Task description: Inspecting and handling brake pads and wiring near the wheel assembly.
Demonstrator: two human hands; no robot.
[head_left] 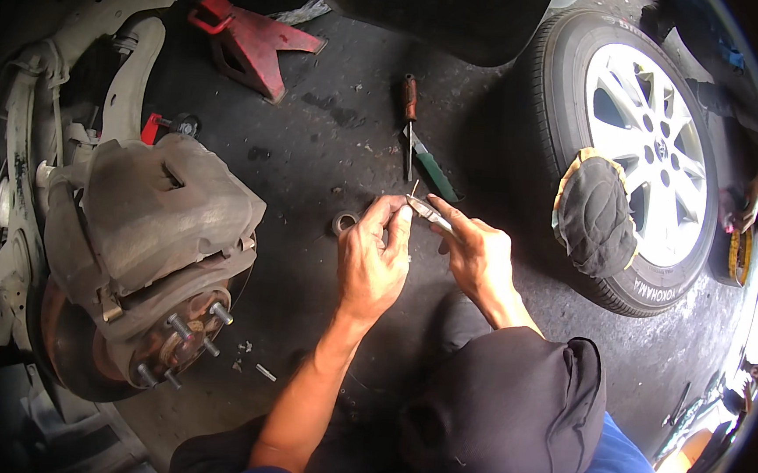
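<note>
My left hand (373, 262) is closed in a pinch, thumb and forefinger meeting at a short, thin coppery wire (415, 187) that sticks up past the fingertips. Wrapped round a pair of pliers (429, 214) is my right hand (481, 254); the silver jaws reach to the wire beside my left thumb. The part of the wire inside the pinch is hidden. Just left of my left hand, a roll of tape (342, 224) lies on the floor. Beyond my hands are a screwdriver (409, 102) with a reddish-brown handle and a green-handled tool (437, 177), lying across each other.
At left, a brake caliper (165, 213) sits over a rusty disc (73, 334) with bare wheel studs. A red jack stand (256, 48) stands at the far left. An alloy wheel (565, 91) lies at right with a dark padded cloth (596, 216) on it. Another person's hand (753, 203) is beyond.
</note>
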